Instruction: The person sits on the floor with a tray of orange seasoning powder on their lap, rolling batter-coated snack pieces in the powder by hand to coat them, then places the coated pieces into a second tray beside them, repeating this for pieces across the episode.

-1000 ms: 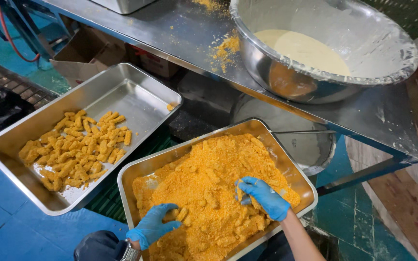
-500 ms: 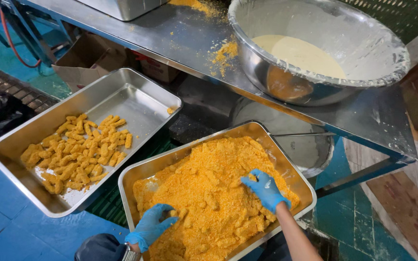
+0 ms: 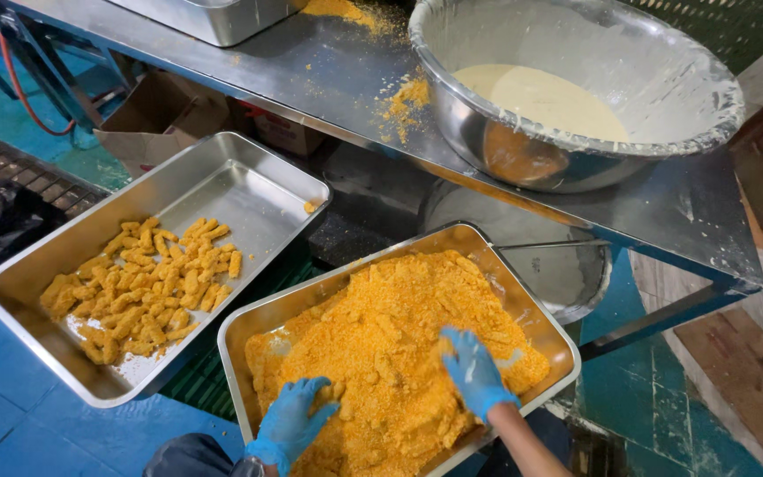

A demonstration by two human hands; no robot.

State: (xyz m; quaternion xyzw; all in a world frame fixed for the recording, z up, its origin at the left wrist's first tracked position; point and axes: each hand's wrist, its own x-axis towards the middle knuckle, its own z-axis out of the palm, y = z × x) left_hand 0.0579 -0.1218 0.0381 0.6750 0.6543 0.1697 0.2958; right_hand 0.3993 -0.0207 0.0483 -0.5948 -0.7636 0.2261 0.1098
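Both my hands wear blue gloves and rest in a steel tray [image 3: 249, 327] filled with orange breadcrumbs [image 3: 390, 327]. My left hand [image 3: 298, 420] lies near the tray's front left, fingers spread on the crumbs beside small coated pieces. Fingers apart, my right hand [image 3: 472, 371] presses into the crumbs at the right side. To the left, a second steel tray [image 3: 249, 177] carries a heap of breaded sticks [image 3: 143, 283] in its near half.
A big steel bowl [image 3: 576, 159] of pale batter [image 3: 540, 102] stands on the steel table [image 3: 311, 79], with crumbs spilled beside it. A cardboard box [image 3: 165, 119] sits under the table. The floor is blue-green, with a dark bag [image 3: 2, 225] at left.
My right hand has slid left and toward me across the crumbs. My left hand has stayed near the tray's front left, fingers working the crumbs.
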